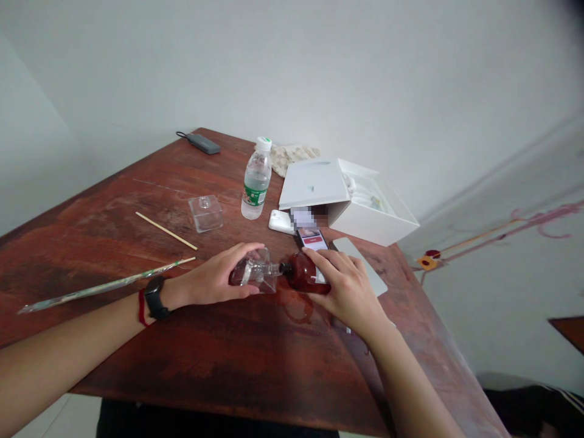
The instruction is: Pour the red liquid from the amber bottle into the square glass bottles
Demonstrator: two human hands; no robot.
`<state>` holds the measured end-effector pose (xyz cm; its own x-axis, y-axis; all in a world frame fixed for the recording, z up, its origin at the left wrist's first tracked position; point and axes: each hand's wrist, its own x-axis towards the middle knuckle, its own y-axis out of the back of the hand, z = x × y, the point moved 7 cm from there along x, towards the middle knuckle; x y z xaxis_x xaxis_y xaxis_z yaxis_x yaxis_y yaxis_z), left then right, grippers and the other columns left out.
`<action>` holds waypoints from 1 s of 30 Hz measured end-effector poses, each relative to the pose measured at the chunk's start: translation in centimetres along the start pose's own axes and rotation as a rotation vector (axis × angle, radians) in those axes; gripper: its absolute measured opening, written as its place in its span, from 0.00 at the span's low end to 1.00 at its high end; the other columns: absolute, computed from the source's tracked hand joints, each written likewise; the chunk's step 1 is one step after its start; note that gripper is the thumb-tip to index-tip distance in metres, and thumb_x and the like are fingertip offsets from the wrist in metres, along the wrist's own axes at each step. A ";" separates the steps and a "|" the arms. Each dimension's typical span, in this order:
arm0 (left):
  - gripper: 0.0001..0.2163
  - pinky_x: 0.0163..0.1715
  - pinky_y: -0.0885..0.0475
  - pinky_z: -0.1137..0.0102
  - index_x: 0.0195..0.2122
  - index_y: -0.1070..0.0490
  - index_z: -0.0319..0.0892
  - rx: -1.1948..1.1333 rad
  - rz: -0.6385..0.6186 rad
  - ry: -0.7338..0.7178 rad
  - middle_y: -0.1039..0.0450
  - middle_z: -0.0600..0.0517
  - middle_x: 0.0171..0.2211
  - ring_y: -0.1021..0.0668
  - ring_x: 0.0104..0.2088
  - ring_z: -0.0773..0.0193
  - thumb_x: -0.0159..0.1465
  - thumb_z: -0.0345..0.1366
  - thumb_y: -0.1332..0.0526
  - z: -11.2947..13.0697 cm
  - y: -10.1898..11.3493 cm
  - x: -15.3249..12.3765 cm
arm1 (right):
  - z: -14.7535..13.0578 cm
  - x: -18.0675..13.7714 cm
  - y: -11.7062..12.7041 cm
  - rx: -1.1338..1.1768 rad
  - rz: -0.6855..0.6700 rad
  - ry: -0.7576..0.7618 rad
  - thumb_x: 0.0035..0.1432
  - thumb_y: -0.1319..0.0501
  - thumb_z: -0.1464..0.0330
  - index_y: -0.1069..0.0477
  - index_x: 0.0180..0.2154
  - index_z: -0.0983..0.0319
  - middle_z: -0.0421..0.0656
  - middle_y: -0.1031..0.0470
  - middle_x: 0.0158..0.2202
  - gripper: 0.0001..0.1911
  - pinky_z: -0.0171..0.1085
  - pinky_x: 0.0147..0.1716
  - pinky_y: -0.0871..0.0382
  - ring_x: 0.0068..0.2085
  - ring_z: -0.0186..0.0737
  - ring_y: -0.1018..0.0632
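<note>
My left hand [219, 277] is wrapped round a small clear glass bottle [255, 274] lying on its side on the wooden table [191, 353]. My right hand [349, 286] grips a dark red bottle [301, 272], also on its side. The necks of the two bottles meet mouth to mouth between my hands. A black watch and red band sit on my left wrist.
Behind the hands lie a phone [312, 239], a white open box [351, 198], a plastic water bottle [256, 178], a clear square lid [206, 213], a wooden stick [166, 230], a long clear wrapper [104, 285], a grey flat piece [365, 267] and a dark remote [203, 143].
</note>
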<state>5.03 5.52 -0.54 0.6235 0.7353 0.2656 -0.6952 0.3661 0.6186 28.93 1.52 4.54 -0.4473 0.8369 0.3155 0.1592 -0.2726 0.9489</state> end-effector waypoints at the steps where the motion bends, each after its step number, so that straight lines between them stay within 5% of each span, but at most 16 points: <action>1: 0.37 0.66 0.29 0.52 0.71 0.42 0.44 0.003 -0.002 0.000 0.31 0.39 0.67 0.25 0.65 0.45 0.68 0.51 0.30 0.0 0.0 0.0 | 0.0 0.0 0.0 0.003 0.002 -0.001 0.62 0.27 0.61 0.31 0.67 0.56 0.53 0.21 0.62 0.34 0.54 0.56 0.33 0.59 0.60 0.21; 30: 0.38 0.66 0.29 0.53 0.72 0.43 0.45 0.008 -0.015 0.017 0.31 0.40 0.68 0.25 0.65 0.44 0.68 0.52 0.30 -0.1 0.0 0.0 | -0.1 0.1 0.1 -0.003 0.021 0.002 0.61 0.26 0.62 0.30 0.66 0.57 0.53 0.21 0.61 0.35 0.55 0.55 0.32 0.58 0.61 0.21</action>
<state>5.02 5.61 -0.60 0.6275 0.7396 0.2433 -0.6827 0.3724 0.6287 28.81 1.49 4.69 -0.4456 0.8300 0.3354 0.1664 -0.2914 0.9420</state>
